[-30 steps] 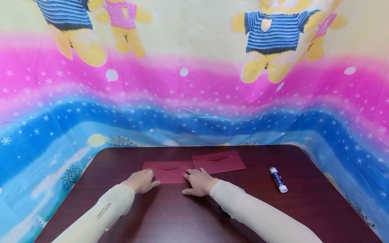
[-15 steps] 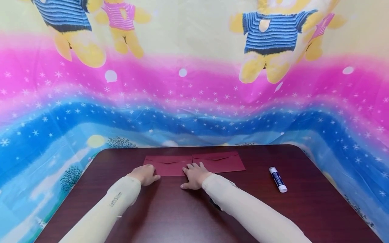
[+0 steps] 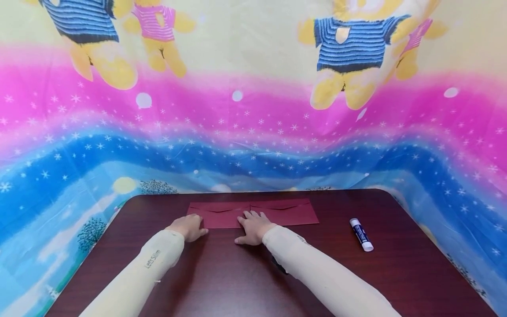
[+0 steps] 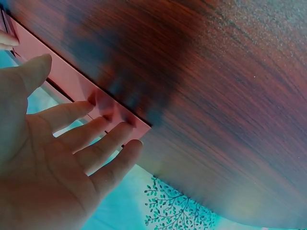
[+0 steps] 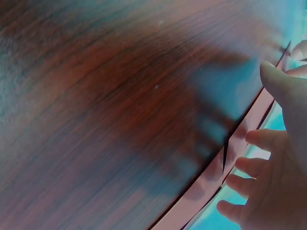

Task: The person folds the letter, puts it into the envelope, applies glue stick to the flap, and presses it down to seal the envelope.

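Observation:
Two dark red envelopes lie side by side at the far part of the table, flaps facing up. The left envelope (image 3: 220,219) and the right envelope (image 3: 291,215) meet edge to edge, almost in one line. My left hand (image 3: 187,227) touches the left envelope's outer end, its fingers spread in the left wrist view. My right hand (image 3: 253,227) rests, fingers extended, across the seam between the envelopes. In the right wrist view, the right-hand fingertips (image 5: 253,136) reach onto both envelopes beside the dark seam (image 5: 225,153). The hand partly hides the join in the head view.
A glue stick (image 3: 361,234) with white ends lies on the right side of the dark wooden table (image 3: 222,281). Behind the table's far edge hangs a colourful curtain (image 3: 253,114) printed with bears and snowflakes.
Both hands have slid the left envelope away from the body, bringing it from a lower, offset position into near alignment with the right one. Over the last half second, little has moved.

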{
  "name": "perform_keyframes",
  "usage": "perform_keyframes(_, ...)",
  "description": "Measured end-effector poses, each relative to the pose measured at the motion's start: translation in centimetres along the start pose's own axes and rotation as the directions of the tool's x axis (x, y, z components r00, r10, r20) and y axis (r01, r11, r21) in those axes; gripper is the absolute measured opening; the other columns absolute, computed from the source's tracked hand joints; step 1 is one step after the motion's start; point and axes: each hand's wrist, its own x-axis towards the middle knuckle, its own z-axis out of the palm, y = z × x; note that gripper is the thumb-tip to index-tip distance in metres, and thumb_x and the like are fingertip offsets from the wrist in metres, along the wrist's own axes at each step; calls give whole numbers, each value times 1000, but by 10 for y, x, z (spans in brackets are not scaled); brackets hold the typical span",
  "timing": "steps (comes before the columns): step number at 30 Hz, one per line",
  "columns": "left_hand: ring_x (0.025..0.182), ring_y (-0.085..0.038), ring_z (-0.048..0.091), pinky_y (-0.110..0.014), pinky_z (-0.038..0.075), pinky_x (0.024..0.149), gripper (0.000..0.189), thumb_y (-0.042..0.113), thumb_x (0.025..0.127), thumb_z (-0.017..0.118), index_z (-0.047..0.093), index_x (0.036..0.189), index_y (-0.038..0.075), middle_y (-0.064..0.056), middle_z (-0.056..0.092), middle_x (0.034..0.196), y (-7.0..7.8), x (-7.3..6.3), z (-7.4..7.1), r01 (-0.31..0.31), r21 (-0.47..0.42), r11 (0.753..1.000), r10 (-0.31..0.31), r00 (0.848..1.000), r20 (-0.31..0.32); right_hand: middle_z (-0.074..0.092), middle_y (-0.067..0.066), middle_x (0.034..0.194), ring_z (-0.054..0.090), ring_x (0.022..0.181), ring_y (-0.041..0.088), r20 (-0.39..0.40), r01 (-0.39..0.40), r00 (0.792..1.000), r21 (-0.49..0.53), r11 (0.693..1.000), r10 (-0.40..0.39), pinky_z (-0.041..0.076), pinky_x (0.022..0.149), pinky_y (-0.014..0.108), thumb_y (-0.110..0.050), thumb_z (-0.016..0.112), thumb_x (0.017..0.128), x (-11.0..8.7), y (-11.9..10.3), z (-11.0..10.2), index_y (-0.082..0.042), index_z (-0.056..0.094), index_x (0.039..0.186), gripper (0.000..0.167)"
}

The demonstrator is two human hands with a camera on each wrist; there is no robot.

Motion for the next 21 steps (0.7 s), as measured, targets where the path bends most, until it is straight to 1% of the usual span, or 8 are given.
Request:
perform_keyframes(3,129,-41,57,-57,46,107,52,31,98,67,58,135,-4,-22,60,137,0,0,1,-9,3,1000,9,1000,-11,29,9,167,26,156,30,-16,20,1000,41,999,-20,21,126,52,-57,60,94,1,4,1,-20,35,158,78)
perform_keyframes(7,130,-40,56,-59,48,103,53,32,97,67,57,138,-1,-22,60,138,2,-1,2,-39,19,999,40,997,-73,38,10,162,33,152,30,-76,29,997,69,997,-23,29,124,49,-53,63,94,1,10,2,-18,44,154,71)
perform_keyframes(10,116,-36,65,-57,54,92,40,32,96,68,66,122,2,-18,67,123,4,-2,-1,-67,34,997,71,988,-139,49,11,154,43,145,29,-130,28,991,78,997,-17,37,120,46,-50,65,94,-2,12,2,-15,52,147,65)
perform_keyframes(12,102,-32,68,-55,56,85,29,32,96,67,67,106,5,-14,69,106,7,-4,-2,-84,38,996,90,978,-187,57,10,146,51,136,28,-162,32,987,81,996,-19,44,114,45,-49,66,95,-4,13,2,-12,57,143,61)
perform_keyframes(14,96,-30,68,-53,57,81,26,32,96,67,67,102,6,-12,68,99,9,-5,-2,-99,42,994,105,969,-224,63,9,135,58,126,26,-196,49,980,89,995,-30,50,107,44,-47,66,95,-6,14,2,-11,60,139,57)
perform_keyframes(17,98,-32,70,-53,57,83,32,31,96,67,68,111,3,-14,70,103,13,-9,2,-117,47,992,126,955,-269,69,8,123,64,114,24,-253,72,966,100,992,-44,55,97,43,-45,66,95,-11,17,4,-9,63,135,53)
perform_keyframes(19,105,-34,70,-53,57,87,40,31,96,68,67,123,2,-17,71,113,17,-11,5,-129,51,990,138,947,-291,71,8,116,67,106,22,-292,82,955,114,990,-46,57,90,42,-43,67,96,-14,19,4,-8,65,131,50)
perform_keyframes(21,105,-34,70,-52,58,87,42,31,95,69,68,124,2,-17,72,115,21,-13,8,-143,53,988,153,935,-321,72,7,110,68,100,21,-329,82,944,126,989,-36,59,84,41,-42,67,96,-17,21,5,-7,67,127,47)
